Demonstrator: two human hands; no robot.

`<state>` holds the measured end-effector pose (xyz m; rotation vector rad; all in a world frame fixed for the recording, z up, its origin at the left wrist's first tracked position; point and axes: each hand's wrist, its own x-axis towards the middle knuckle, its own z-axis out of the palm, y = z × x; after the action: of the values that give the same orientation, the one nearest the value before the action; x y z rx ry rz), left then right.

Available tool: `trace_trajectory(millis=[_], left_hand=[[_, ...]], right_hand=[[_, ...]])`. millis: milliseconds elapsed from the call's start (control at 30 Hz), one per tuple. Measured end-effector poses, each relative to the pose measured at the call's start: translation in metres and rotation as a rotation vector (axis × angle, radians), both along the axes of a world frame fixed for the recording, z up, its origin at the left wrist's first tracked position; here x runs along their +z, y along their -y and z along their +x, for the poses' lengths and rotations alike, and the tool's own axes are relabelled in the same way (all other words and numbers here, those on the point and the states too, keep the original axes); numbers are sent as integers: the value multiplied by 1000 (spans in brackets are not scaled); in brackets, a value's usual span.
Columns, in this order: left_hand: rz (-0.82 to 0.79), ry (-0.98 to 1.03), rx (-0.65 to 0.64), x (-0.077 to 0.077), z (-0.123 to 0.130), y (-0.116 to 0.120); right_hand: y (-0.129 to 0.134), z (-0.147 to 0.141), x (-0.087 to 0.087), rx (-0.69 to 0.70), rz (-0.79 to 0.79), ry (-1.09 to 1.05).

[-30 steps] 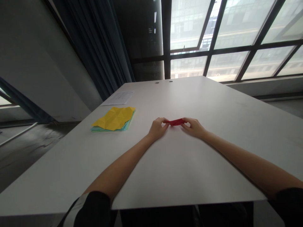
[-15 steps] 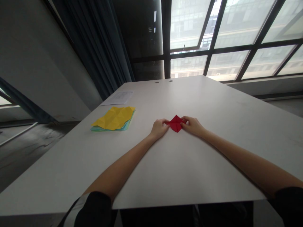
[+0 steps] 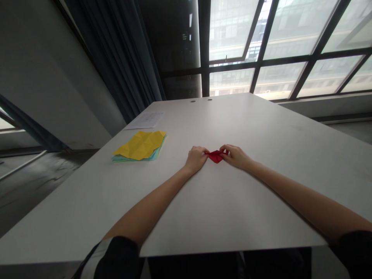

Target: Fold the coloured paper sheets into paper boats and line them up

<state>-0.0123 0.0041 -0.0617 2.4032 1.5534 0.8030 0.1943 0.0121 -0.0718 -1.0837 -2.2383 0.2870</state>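
Observation:
A small folded piece of red origami paper [image 3: 215, 157] lies between my two hands near the middle of the white table [image 3: 221, 209]. My left hand [image 3: 197, 158] pinches its left corner between thumb and fingers. On the other side, my right hand [image 3: 235, 155] is closed on the right part, with the fingertips over the paper. The upper half of the red paper looks folded down or tilted, so mostly its lower point shows. Both forearms rest on or just above the tabletop.
To the left lies a creased yellow sheet [image 3: 142, 145] on top of several blue-green sheets [image 3: 154, 156]. Behind it is a white printed page [image 3: 145, 120]. A dark curtain [image 3: 116, 54] and windows stand beyond the table's far edge.
The red paper went from a full diamond to a flatter shape, its upper point brought down. My right fingers shifted slightly left over it; the left hand stayed nearly in place.

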Motion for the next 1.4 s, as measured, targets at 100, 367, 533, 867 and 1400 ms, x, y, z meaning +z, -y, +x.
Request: trace_trajectory(millis=[100,367,533,867,1400], left_hand=[[17,-26,-5,0,-1,1],[34,-74,-4,-1,-1,2],[70,-101,0,0,1,5],[136,-162,-169,0,2,9],[187,-356,-49,13,4,14]], right_hand=[[1,3,4,76,-22,26],[2,7,15,160,-68,75],[2,3,12,134,-45,69],[-4,6,3,168,52,94],[-3,9,9,17,95,218]])
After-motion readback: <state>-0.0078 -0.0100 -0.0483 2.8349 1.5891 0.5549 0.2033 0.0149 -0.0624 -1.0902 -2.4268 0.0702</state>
